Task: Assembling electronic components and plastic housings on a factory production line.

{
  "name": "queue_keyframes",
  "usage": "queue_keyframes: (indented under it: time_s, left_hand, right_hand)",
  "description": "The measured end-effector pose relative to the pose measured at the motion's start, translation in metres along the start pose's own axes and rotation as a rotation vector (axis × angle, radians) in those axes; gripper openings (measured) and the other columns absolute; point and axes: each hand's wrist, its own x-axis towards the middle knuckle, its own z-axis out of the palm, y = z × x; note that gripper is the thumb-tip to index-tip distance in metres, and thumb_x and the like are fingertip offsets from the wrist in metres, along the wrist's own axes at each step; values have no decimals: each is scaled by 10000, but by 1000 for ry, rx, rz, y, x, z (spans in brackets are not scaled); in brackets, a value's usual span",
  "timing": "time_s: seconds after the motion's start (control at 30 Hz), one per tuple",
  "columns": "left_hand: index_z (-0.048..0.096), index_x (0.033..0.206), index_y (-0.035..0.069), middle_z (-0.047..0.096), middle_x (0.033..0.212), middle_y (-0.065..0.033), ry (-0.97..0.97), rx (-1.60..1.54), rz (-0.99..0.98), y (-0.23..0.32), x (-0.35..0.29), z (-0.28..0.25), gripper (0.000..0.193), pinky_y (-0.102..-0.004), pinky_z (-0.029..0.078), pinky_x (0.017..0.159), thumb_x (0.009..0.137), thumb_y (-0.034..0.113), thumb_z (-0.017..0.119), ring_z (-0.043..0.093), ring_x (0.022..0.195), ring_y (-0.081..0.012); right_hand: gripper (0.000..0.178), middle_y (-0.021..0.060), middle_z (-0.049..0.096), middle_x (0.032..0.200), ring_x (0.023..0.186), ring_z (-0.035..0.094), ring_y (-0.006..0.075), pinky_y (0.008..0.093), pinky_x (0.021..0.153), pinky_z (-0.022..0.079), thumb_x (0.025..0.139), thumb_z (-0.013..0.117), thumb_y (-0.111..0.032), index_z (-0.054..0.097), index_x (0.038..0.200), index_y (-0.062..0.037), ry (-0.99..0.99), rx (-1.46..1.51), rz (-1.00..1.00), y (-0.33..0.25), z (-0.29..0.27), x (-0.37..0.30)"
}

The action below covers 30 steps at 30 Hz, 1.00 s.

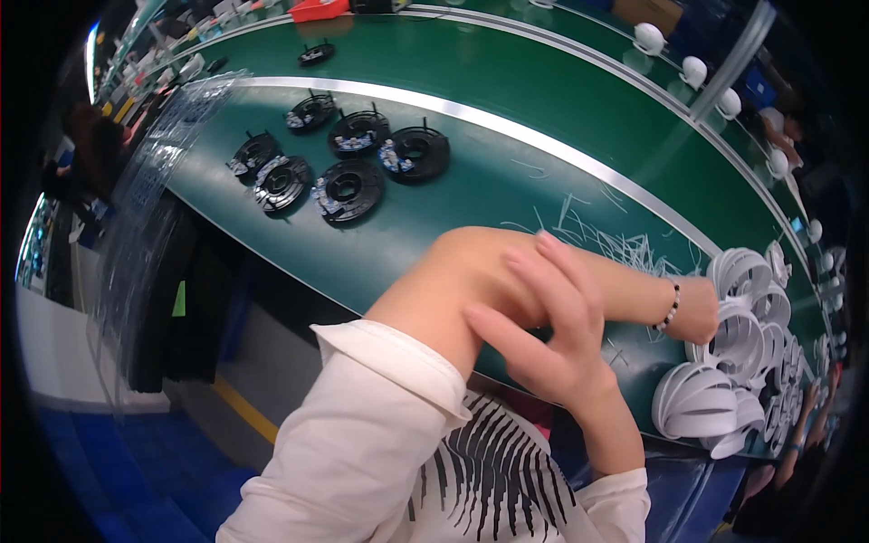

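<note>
Lying across the left forearm point(615, 281) near the elbow, the right hand point(561, 348) is being held with its fingers point(570, 271) spread and separated; nothing is being gripped by them, and the skin of the forearm is being touched. The left hand point(701, 309), with a beaded bracelet point(671, 308) at its wrist, is being held out to the right, just beside the white shells point(697, 403). Its fingers are being hidden by the hand itself, so whether they are narrow, wide or around a shell cannot be told.

The white shells are being kept at the right end of the green bench point(416, 213), heaped and leaned into each other, perhaps because their hollow, ribbed shapes nest and save room. Next to them, thin white offcuts point(625, 249) are being left in a loose tangle, probably as scrap.

Towards the left, 6 black discs point(348, 190) are being laid out in a loose cluster, seemingly with boards and pegs upward so that neither is pressed upon. Beyond the metal strip point(507, 128), 1 further disc point(317, 53) is being carried on the green surface, and white domes point(649, 38) are being spaced along the far side, likely to avoid knocks.
</note>
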Motion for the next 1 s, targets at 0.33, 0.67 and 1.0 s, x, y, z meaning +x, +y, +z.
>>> queue_keyframes:
  time_s: [0.33, 0.67, 1.0]
  left_hand:
    - [545, 709, 80, 581, 616, -120, 35, 137, -280, -61, -30, -50, 60, -368, 475, 487, 654, 98, 559, 597, 578, -271]
    - [568, 583, -22, 527, 546, -197, -380, -580, -789, 16, -54, -85, 226, -382, 445, 514, 710, 165, 545, 543, 490, -315]
    - [519, 922, -68, 553, 817, -235, -248, -2061, -79, 175, -18, -156, 385, -397, 442, 705, 729, 244, 636, 544, 801, -397]
  right_hand:
    - [164, 61, 627, 815, 817, 585, 232, 336, 712, 459, 595, 690, -204, 664, 723, -104, -593, 384, 129, 38, -5, 50]
    - [154, 49, 584, 675, 575, 555, 152, 323, 517, 481, 650, 674, -144, 629, 766, -54, 322, 662, 1011, 192, -31, 86]
    - [106, 8, 523, 633, 540, 479, 121, 319, 491, 400, 719, 586, -196, 581, 726, -90, 106, 670, 1062, 205, -49, 91]
